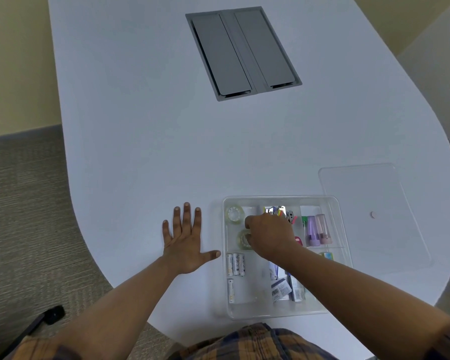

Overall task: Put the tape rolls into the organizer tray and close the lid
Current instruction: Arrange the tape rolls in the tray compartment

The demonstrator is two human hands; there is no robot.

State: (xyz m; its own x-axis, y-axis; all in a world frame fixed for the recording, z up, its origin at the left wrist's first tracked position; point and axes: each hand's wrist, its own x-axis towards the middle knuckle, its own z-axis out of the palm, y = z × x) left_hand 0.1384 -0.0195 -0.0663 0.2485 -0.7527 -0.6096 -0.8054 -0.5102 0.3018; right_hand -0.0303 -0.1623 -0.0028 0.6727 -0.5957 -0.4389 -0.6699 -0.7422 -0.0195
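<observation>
Your right hand [269, 236] grip is closed on a tape roll [244, 239] in the tray [344, 252], near the bench's near edge. It is light and stiff; pinch its rim. Left hand [183, 242] lies flat, fingers spread.

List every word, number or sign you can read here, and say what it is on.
"+": on the lone battery in the tray, at its far end.
Barcode, digits too small to read: on the label of a packet in the tray.
Print along the three batteries: too blurred to read.
Tape rolls, lid: no text visible.
</observation>
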